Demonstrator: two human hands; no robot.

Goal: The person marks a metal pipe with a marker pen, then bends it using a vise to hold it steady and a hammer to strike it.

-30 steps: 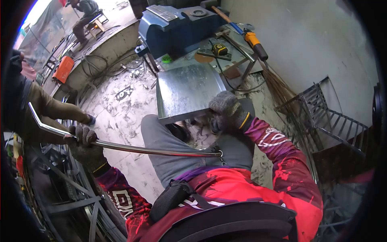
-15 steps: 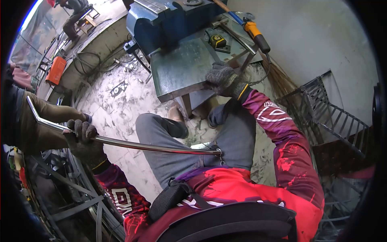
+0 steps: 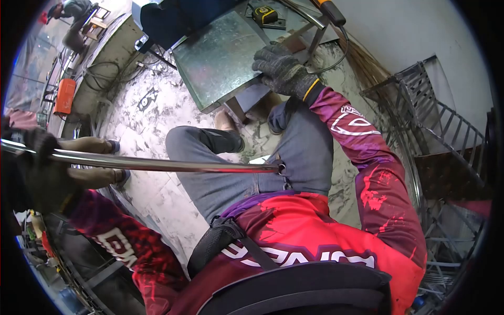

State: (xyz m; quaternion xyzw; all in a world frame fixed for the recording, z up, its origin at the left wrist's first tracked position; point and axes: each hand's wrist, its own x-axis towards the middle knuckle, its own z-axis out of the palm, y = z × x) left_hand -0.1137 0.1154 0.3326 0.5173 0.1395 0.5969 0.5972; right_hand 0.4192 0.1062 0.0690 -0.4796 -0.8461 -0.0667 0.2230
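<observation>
Left hand point(image 3: 44, 170): gloved, closed around the shiny pipe point(image 3: 173, 164). Compared with half a second ago, the hand sits farther out to the left. The pipe now runs past this grip and out of view, where its bent end showed earlier; its other end remains at the ring point(image 3: 282, 168) over the lap, right of the grip. A co-worker's legs point(image 3: 92, 147) are just beyond the hand.

Right hand point(image 3: 283, 71): gloved, fingers extended over the near edge of the metal plate point(image 3: 220, 63), touching it; whether they grip cannot be determined. One second ago this hand was clenched at the plate's corner. The plate, left of the hand, now lies farther from the lap, close beside the blue vise point(image 3: 181, 21). The tape measure point(image 3: 264, 14) lies beyond the fingers.
</observation>
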